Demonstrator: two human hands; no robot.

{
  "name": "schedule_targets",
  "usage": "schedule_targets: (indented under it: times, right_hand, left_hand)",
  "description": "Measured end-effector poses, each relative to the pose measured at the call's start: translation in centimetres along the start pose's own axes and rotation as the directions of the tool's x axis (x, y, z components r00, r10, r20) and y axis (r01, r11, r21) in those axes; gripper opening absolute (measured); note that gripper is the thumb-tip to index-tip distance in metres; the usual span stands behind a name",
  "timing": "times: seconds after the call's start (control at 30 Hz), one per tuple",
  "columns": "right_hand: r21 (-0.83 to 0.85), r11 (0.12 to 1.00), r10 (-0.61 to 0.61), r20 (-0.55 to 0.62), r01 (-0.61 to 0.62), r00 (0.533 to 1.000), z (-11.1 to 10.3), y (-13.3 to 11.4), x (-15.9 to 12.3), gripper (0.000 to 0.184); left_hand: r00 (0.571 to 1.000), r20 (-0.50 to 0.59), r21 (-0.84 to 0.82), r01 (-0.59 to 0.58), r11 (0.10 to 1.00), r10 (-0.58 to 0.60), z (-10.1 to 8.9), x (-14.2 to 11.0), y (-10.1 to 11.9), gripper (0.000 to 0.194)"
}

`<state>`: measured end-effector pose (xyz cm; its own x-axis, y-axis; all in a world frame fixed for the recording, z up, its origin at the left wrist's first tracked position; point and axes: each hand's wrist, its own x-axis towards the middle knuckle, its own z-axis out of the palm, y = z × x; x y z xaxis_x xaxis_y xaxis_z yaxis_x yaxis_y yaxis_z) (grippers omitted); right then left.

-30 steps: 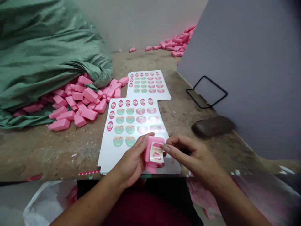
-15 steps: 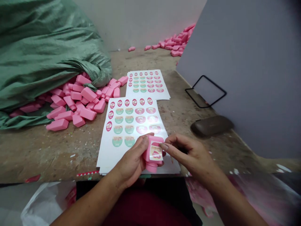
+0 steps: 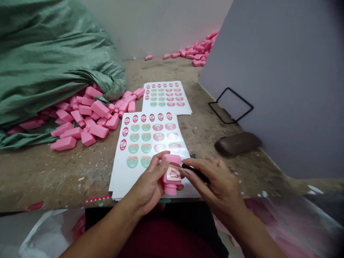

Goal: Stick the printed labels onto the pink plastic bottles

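Note:
My left hand point(image 3: 146, 184) grips a pink plastic bottle point(image 3: 170, 188), upright with its cap end down. A round pink-and-cream label point(image 3: 173, 173) sits on the side facing me. My right hand point(image 3: 215, 182) is at the bottle's right side, its fingers around a slim black tool point(image 3: 196, 173), possibly a pen. The tool's tip is at the label's right edge. Both hands are above the near edge of a white sticker sheet point(image 3: 145, 143) printed with rows of oval and round labels.
A second sticker sheet point(image 3: 166, 95) lies beyond the first. Loose pink bottles point(image 3: 86, 118) spill from a green woven sack point(image 3: 48, 61) on the left. More lie at the back point(image 3: 197, 53). A grey board point(image 3: 268, 71), black wire frame point(image 3: 231, 105) and brown case point(image 3: 238, 143) are on the right.
The black tool now shows plainly in my right hand, its tip at the label. The bottle has turned slightly, and the whole scene has shifted a little left in view.

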<state>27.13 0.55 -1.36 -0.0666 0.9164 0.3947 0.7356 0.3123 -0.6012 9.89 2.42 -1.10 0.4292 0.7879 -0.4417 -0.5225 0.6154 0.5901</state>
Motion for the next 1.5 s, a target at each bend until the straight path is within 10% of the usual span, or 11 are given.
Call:
schedule_targets:
  times: [0.13,0.3,0.87,1.03,1.27,1.5]
  right_hand:
    - [0.099,0.973,0.209,-0.016,-0.207,0.978,-0.3,0.0,0.0,0.023]
    - [0.46,0.748,0.387,0.285,-0.479,0.877,0.1,-0.6,0.5,0.024]
    - [0.666,0.444,0.505,0.366,-0.599,0.782,2.4,-1.3,-0.3,0.032]
    - [0.631,0.546,0.481,0.302,-0.551,0.823,2.0,-1.3,-0.3,0.032]
    - [0.281,0.911,0.27,0.149,-0.303,0.951,0.4,-1.1,-0.1,0.023]
    - [0.069,0.978,0.195,0.044,-0.198,0.98,1.0,-0.5,-0.3,0.021]
  left_hand:
    - [1.0,-0.02,0.035,-0.019,0.999,0.02,-0.1,-0.1,0.2,0.035]
    - [1.0,0.017,0.047,-0.026,0.999,0.025,-0.1,-0.3,-0.1,0.04]
    - [0.984,-0.056,0.134,-0.159,0.978,0.167,-0.1,-0.6,-0.9,0.054]
    - [0.991,-0.052,0.034,-0.119,0.992,0.12,-0.4,-0.6,-0.6,0.048]
    - [0.998,-0.034,-0.008,-0.057,0.998,0.056,-0.5,-0.6,-0.2,0.046]
    - [0.998,-0.007,0.025,-0.059,0.998,0.059,-0.6,-0.5,-0.5,0.04]
